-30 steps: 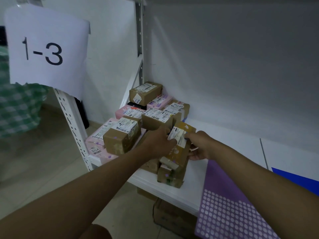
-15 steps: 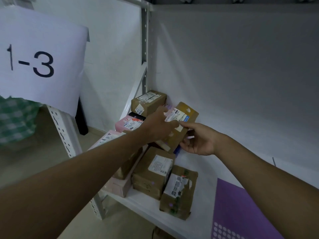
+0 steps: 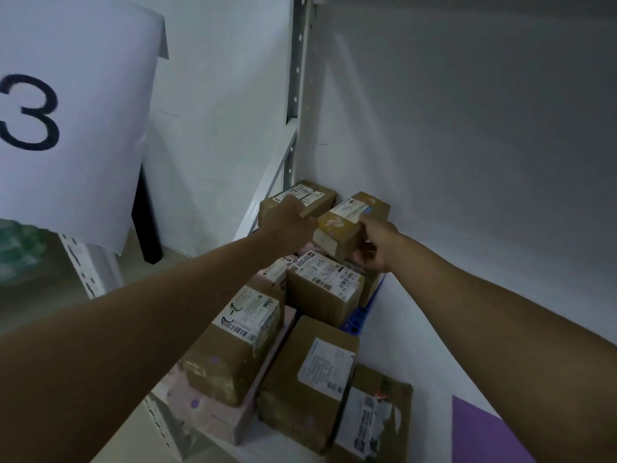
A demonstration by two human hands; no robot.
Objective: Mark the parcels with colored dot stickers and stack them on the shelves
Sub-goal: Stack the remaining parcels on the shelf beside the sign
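Note:
A small brown parcel [image 3: 347, 225] with a white label lies tilted on top of the pile at the back of the white shelf [image 3: 417, 332]. My right hand [image 3: 375, 248] grips its near right corner. My left hand [image 3: 290, 222] holds its left end, next to the brown parcel in the back corner [image 3: 320, 195]. Several brown parcels with labels [image 3: 320, 289] fill the shelf's left part, some resting on pink boxes [image 3: 213, 412]. A purple dot sticker [image 3: 194, 402] shows on the front pink box.
A purple sticker sheet [image 3: 480, 432] lies on the shelf at the lower right. A white paper sign with a "3" [image 3: 66, 111] hangs at the left on the rack post. The rack upright [image 3: 295, 78] stands at the back corner. A blue item [image 3: 359, 315] pokes out beneath the parcels.
Both hands lifted the small parcel from the front of the pile and carried it to the back, onto the stacked parcels near the wall. The view moved closer and lower.

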